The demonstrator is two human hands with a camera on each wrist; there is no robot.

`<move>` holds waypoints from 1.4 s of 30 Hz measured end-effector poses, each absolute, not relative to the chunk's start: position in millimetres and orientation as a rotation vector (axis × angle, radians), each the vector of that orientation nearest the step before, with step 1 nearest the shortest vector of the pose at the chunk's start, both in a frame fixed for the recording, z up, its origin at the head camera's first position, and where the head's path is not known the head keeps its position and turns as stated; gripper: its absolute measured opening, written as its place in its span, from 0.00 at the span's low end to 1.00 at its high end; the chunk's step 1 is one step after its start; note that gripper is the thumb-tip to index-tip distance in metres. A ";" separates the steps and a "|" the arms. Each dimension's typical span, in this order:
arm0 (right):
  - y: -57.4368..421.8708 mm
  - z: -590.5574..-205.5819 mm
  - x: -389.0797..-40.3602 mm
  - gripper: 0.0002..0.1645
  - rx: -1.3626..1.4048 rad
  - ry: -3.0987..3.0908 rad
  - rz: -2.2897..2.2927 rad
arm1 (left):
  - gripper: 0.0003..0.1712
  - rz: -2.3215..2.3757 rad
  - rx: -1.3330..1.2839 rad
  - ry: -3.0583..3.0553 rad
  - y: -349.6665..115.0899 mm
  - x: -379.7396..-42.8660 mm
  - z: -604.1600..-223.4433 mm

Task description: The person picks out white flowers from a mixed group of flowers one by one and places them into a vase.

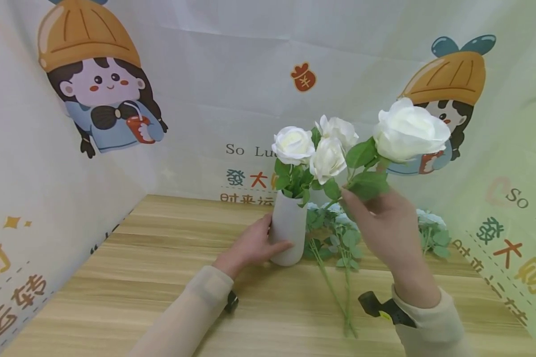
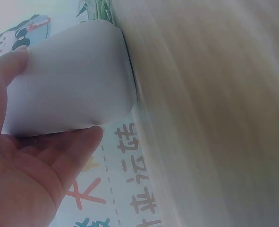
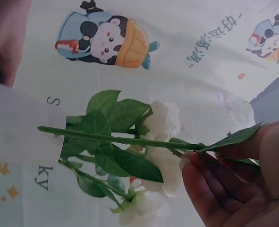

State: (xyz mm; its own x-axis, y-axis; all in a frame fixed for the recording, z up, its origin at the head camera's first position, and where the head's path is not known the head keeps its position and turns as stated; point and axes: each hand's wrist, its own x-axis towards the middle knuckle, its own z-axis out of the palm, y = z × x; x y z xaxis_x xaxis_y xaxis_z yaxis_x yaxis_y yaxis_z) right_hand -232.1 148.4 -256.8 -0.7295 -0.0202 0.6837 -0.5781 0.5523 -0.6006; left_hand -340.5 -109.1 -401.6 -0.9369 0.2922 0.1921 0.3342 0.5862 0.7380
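A white vase point(image 1: 288, 230) stands upright on the wooden table, with white roses point(image 1: 293, 145) and green leaves rising from its mouth. My left hand point(image 1: 255, 242) holds the vase low down, thumb across the front; in the left wrist view the fingers wrap the vase's side point(image 2: 73, 80). To the right of the vase, my right hand point(image 1: 390, 230) pinches another white rose point(image 1: 411, 131) by its stem, just below the bloom. In the right wrist view this bare green stem point(image 3: 106, 138) crosses in front of the vase's rim, its cut end visible.
Pale blue flowers with long green stems point(image 1: 335, 287) lie on the table point(image 1: 129, 277) right of the vase. Another pale blue flower cluster point(image 1: 433, 233) lies farther right, partly behind my right wrist. A printed cloth point(image 1: 214, 74) surrounds the table's back and sides.
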 end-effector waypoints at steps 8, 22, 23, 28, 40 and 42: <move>137.2 -259.3 -237.2 0.09 0.668 -1.873 1.168 | 0.53 -1.280 -0.554 -2.756 -109.0 -339.9 -400.0; 117.8 -271.8 -260.2 0.12 0.677 -1.928 1.135 | 0.53 -1.314 -0.545 -2.749 -109.8 -339.1 -401.8; 117.0 -273.3 -262.2 0.11 0.675 -1.936 1.121 | 0.53 -1.314 -0.546 -2.749 -109.7 -339.0 -401.6; 113.5 -278.8 -274.5 0.16 0.668 -2.015 1.040 | 0.53 -1.307 -0.548 -2.753 -109.0 -339.3 -400.6; 102.7 -294.8 -299.2 0.13 0.550 -2.214 1.037 | 0.52 -1.297 -0.557 -2.761 -109.5 -340.4 -401.2; 100.6 -298.1 -304.1 0.14 0.521 -2.238 1.040 | 0.52 -1.289 -0.558 -2.758 -109.9 -340.8 -401.5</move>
State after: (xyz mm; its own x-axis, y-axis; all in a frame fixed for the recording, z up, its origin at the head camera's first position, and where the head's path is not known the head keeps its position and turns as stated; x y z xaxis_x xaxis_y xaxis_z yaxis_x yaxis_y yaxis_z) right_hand -304.1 100.6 -298.1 -0.7370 -0.0931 0.6695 -0.5718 0.6142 -0.5439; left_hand -340.8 -109.9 -401.5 -0.9339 0.3019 0.1917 0.3407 0.5884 0.7333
